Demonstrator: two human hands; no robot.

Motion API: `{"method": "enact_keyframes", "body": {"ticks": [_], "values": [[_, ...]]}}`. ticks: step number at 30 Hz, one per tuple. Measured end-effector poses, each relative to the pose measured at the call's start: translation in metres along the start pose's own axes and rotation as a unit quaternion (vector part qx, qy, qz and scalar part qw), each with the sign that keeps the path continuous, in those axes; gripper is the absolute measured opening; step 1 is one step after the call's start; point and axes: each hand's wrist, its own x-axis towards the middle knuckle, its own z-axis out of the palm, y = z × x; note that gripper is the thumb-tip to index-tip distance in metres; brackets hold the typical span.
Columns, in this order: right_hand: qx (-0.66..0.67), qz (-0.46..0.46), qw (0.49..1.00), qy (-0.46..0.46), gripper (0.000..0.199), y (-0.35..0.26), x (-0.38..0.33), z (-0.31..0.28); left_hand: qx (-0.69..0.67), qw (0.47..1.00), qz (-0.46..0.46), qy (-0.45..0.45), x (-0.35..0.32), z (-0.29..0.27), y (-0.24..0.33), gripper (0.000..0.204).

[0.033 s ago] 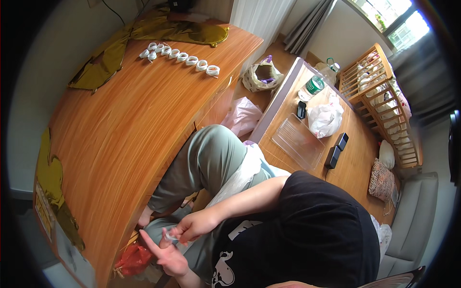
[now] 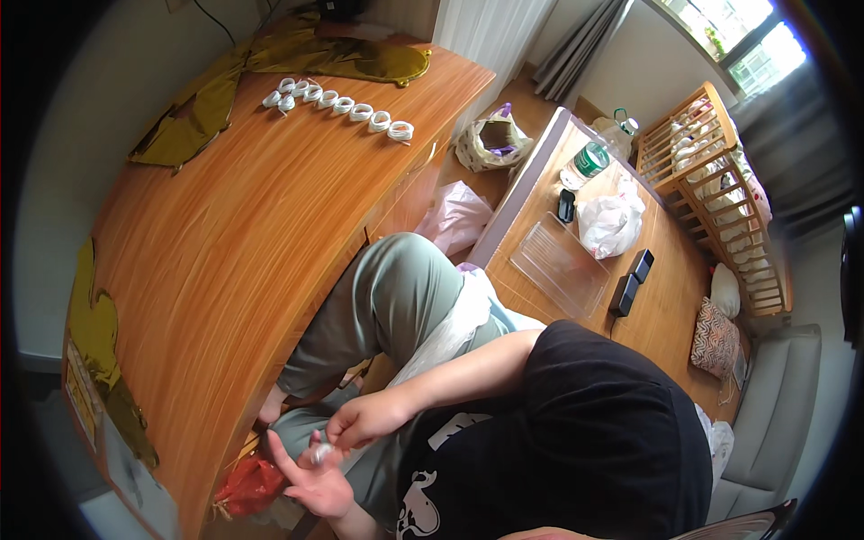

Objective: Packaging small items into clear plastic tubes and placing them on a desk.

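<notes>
My left hand is low in the view, palm up, with its index finger stretched out and apart. A small loop of white cord sits around or between its other fingers; blur hides exactly which. Above it, my right hand is closed, its fingertips pinched together at the white cord. Several white cord coils stand in a bent row at the far side of the wooden desk. Both hands are over my lap, beside the desk's near edge.
Gold foil sheets lie along the desk's far and left edges. A red bag is below the desk edge, close to my left hand. On the right, a low table carries a water bottle, a white plastic bag and black boxes.
My right hand has shifted slightly left and up around the cord, its fingers more curled. The cord loop has moved a little, and my left hand has turned slightly.
</notes>
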Motion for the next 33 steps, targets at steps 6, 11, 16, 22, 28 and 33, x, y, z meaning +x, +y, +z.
{"method": "enact_keyframes", "body": {"ticks": [6,11,16,22,28,33], "values": [[0.051,-0.053,0.997,-0.022,0.02,-0.002,-0.005,-0.002,0.289,0.957,-0.026,0.004,0.002,0.0,-0.003,0.088],[0.06,-0.073,0.996,0.003,0.021,-0.001,-0.01,-0.006,-0.155,0.976,-0.153,-0.014,-0.003,-0.012,0.015,0.092],[-0.006,-0.053,0.998,-0.026,0.017,-0.008,-0.012,-0.001,0.328,0.944,-0.043,0.019,0.011,0.013,0.008,0.093],[0.089,-0.079,0.992,0.05,0.017,0.002,-0.004,-0.012,0.109,0.972,-0.179,-0.108,0.006,-0.024,0.021,0.096],[0.065,-0.005,0.998,0.013,0.019,0.004,-0.003,-0.006,0.224,0.975,-0.007,0.01,0.006,0.021,0.012,0.095],[0.122,-0.069,0.987,0.072,0.019,0.001,-0.006,-0.009,0.354,0.926,-0.016,-0.128,0.01,-0.012,0.008,0.096]]}}
